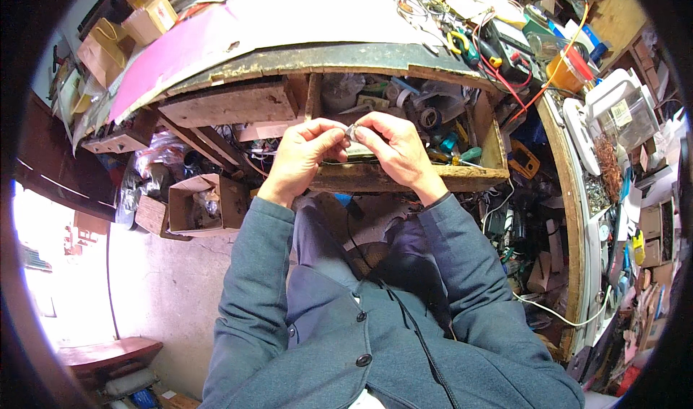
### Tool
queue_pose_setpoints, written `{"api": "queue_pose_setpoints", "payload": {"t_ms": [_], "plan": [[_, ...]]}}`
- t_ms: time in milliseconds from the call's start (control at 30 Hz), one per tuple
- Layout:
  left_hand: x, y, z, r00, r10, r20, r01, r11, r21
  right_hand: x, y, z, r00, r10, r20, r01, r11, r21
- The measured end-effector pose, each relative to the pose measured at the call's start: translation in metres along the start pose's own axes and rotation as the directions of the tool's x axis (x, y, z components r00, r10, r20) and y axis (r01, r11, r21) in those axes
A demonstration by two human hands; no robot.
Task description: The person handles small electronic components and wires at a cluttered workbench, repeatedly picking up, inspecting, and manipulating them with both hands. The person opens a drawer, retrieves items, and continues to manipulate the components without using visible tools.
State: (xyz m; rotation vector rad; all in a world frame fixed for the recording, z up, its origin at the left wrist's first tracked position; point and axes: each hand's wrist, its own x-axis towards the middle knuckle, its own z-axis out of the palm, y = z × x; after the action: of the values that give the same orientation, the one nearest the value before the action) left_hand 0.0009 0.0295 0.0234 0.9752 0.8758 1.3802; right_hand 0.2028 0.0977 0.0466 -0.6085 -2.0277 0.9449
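Observation:
Both my hands meet above an open wooden drawer [404, 179] at the front of the workbench. Between the fingertips is a small greyish metallic piece [351, 132], too small to name. My left hand [307, 151] pinches it from the left with thumb and forefinger. From the other side, the thumb and fingers of my right hand [395, 146] close on the same piece. Beneath the hands, the drawer holds loose odds and ends, among them a roll of tape [431, 117] and a teal-handled tool [471, 155]. My hands hide part of the drawer's contents.
White and pink sheets [188, 55] cover the bench top. Yellow-handled pliers [458, 43], a multimeter [505, 48] and red leads lie at its right end. A cardboard box [207, 205] stands low on the left. Cluttered shelving and a clear plastic container [622, 111] are on the right.

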Motion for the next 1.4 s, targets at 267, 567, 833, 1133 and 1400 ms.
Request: {"api": "queue_pose_setpoints", "payload": {"t_ms": [267,567,833,1133,1400], "plan": [[0.002,0.0,0.001,1.0,-0.014,0.011,0.014,1.0,-0.01,0.001,0.002,0.0,1.0,-0.009,0.006,0.009,1.0,-0.026],[0.002,0.006,0.0,0.995,-0.063,0.078,0.067,0.997,-0.047,0.001,-0.002,0.001,0.997,-0.067,-0.038,0.064,0.994,-0.088],[0.004,0.006,-0.002,0.991,-0.076,0.108,0.083,0.994,-0.069,0.001,-0.001,-0.001,1.0,-0.024,0.003,0.024,0.999,-0.046],[0.004,0.004,-0.004,0.992,-0.058,0.113,0.065,0.996,-0.06,0.001,0.002,-0.003,0.995,0.058,0.075,-0.063,0.996,0.065],[0.003,0.003,-0.001,0.996,-0.034,0.088,0.035,0.999,-0.017,0.002,0.009,-0.003,0.982,0.108,0.155,-0.128,0.983,0.129]]}}
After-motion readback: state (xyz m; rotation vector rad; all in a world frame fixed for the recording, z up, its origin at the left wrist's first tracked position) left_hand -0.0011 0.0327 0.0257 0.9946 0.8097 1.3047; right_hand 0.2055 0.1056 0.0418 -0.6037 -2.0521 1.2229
